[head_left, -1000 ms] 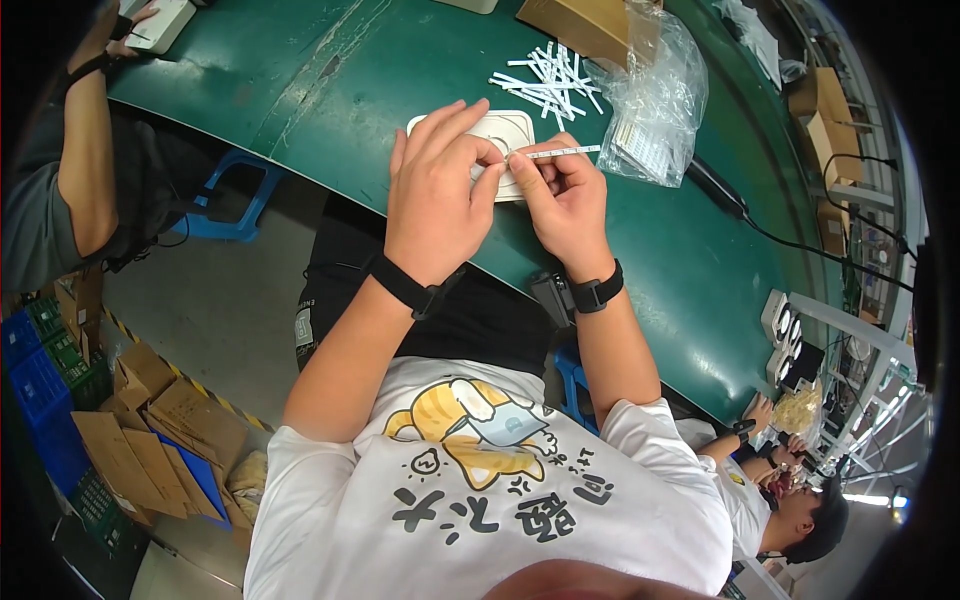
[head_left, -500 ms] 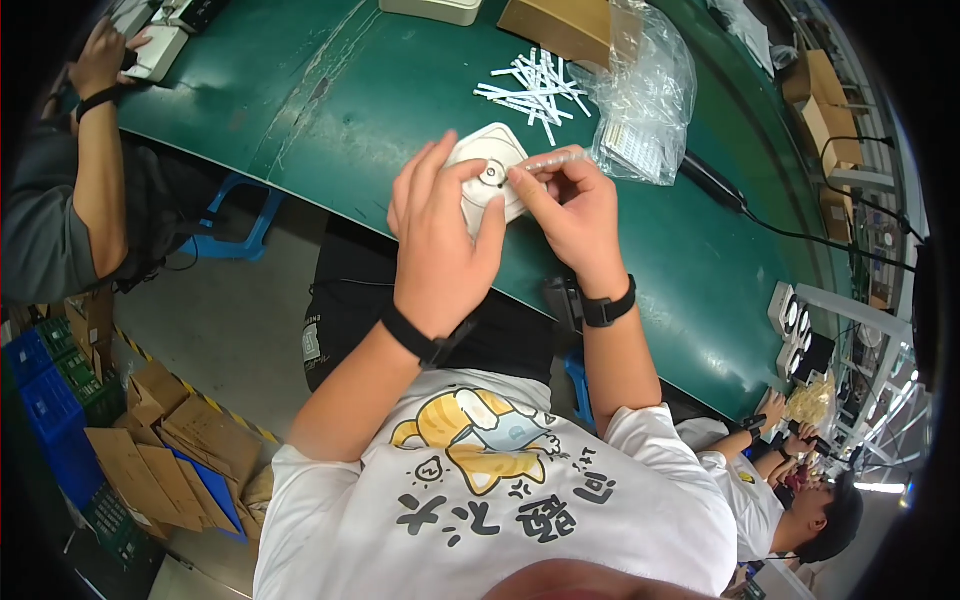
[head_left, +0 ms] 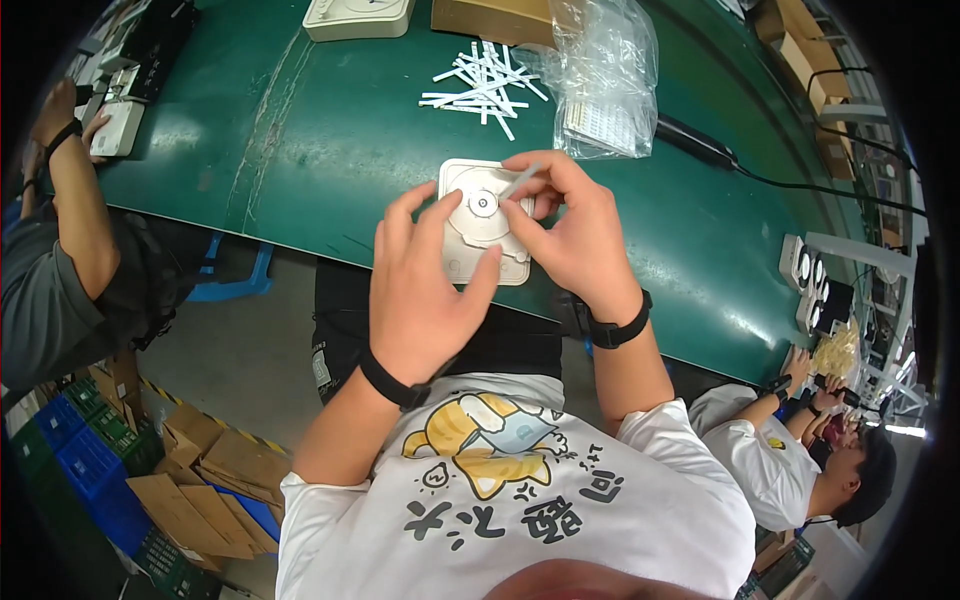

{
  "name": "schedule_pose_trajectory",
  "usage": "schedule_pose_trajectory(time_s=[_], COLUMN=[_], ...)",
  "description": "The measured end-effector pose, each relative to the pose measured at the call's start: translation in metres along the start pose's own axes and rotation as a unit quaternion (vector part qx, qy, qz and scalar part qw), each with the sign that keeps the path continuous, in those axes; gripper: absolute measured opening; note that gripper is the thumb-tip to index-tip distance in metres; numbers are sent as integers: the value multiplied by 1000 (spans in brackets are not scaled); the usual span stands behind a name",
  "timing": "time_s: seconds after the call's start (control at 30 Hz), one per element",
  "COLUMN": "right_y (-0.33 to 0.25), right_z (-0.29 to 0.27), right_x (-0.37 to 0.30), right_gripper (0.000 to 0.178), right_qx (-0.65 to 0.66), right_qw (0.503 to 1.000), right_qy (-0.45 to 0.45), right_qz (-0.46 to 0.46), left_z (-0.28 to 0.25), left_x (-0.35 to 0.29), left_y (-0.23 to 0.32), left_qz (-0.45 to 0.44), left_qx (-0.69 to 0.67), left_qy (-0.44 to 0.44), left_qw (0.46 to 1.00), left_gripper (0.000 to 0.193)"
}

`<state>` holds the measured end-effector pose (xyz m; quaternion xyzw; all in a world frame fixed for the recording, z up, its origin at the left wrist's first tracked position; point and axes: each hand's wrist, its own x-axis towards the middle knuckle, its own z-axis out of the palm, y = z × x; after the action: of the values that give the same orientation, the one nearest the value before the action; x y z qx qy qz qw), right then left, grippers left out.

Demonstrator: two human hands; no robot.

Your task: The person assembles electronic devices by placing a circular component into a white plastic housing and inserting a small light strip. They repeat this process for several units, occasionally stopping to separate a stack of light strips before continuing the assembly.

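your left hand (head_left: 425, 285) spreads over the white square housing (head_left: 475, 226), your right hand (head_left: 588, 238) pinches a white strip (head_left: 521, 180); best keep housing steady, strip straight.

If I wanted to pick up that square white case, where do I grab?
Probably by the left and right edges of the square white case, coming in from both sides. It faces up, and those edges run straight, opposite each other, so squeezing there should leave the round middle untouched.
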<state>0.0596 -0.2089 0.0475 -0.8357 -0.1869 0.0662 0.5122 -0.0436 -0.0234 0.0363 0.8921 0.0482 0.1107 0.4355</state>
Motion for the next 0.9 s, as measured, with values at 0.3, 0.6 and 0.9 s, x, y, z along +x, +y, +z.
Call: schedule_pose_trajectory(time_s=[0.3,0.6,0.9], right_y=[-3,-2,9], right_z=[6,18,13], right_x=[-9,-9,-13], right_gripper=[33,32,31], right_qx=[-86,-133,-184], right_qw=[993,984,963], right_qy=[34,66,65], right_qz=[-67,-97,-186], left_z=[19,13,-2], left_x=[61,79,80], left_y=[-34,-40,-44], left_qz=[120,77,48], left_qx=[-145,-221,-151], left_qy=[-25,-93,-83], left_qw=[982,968,984], left_gripper=[35,23,16])
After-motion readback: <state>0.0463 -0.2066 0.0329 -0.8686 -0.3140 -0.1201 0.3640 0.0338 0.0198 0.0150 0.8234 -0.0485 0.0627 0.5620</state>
